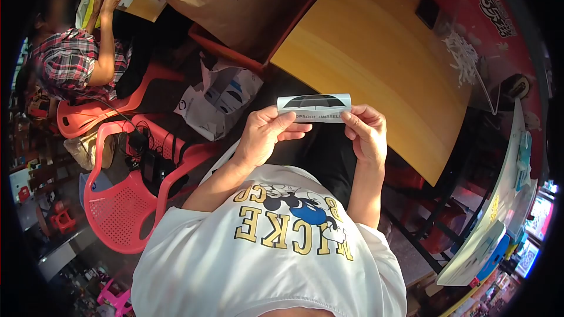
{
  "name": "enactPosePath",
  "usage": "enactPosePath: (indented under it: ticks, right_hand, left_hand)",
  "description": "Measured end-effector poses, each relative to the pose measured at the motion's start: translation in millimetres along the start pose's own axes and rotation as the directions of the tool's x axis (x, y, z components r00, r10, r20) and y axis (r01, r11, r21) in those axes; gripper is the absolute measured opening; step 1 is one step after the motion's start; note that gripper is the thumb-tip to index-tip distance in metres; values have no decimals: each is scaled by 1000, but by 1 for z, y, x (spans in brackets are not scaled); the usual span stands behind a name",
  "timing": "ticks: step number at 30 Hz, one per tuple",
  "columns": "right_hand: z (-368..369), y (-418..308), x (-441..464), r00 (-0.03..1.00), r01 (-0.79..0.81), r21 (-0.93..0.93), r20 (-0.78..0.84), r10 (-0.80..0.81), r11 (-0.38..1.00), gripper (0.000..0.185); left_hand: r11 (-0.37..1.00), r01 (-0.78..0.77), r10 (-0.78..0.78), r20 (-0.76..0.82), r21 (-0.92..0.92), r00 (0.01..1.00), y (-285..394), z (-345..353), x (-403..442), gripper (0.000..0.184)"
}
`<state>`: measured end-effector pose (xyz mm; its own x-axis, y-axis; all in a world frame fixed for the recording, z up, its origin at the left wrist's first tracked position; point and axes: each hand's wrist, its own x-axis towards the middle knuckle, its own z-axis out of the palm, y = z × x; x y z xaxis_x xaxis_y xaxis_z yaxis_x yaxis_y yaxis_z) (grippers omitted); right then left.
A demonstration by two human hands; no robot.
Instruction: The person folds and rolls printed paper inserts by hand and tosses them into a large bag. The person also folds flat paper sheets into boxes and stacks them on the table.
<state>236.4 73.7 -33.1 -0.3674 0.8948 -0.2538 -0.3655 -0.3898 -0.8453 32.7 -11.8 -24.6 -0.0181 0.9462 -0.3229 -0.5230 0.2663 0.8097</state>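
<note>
Between my two hands is a curled white printed sheet (pixel 315 108) showing a black umbrella and part of the words "PROOF UMBRELLA". My left hand (pixel 264 135) pinches its left end between thumb and fingers. At the right end, the thumb and fingers of my right hand (pixel 367 132) are closed on the same sheet. It is held in front of my chest, above my lap and beside the near corner of a wooden table (pixel 376 53). The sheet's back side is hidden.
A large brown paper bag (pixel 235 6) stands in a red bin at the back. A torn white printed bag (pixel 220 100) lies on the floor. Left, a red plastic chair (pixel 123 211) holds dark items and cables. Another person in a plaid shirt (pixel 70 61) sits back left.
</note>
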Motion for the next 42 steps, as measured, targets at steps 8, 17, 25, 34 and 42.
enactPosePath:
  ticks: [8, 17, 25, 34, 42]
  right_hand:
    - [0, 3, 3, 999, -26, 22, 33, 25, 999, 5]
    - [6, 7, 6, 999, -26, 15, -32, 26, 1000, 5]
    - [2, 14, 9, 1000, -31, 13, 5, 31, 999, 4]
    - [3, 9, 5, 990, -135, -102, 36, 140, 986, 11]
    - [-1, 8, 1, 977, -162, -63, 131, 169, 985, 12]
  left_hand:
    - [998, -3, 3, 3, -66, 1000, -1, -2, 2, 27]
    - [998, -24, 27, -57, 59, 998, 2, -2, 4, 29]
    - [995, -8, 14, -60, 101, 998, 5, -5, -1, 32]
    - [991, 4, 4, -61, 133, 998, -1, -13, 0, 31]
    - [983, 15, -8, -38, 183, 999, 2, -7, -1, 32]
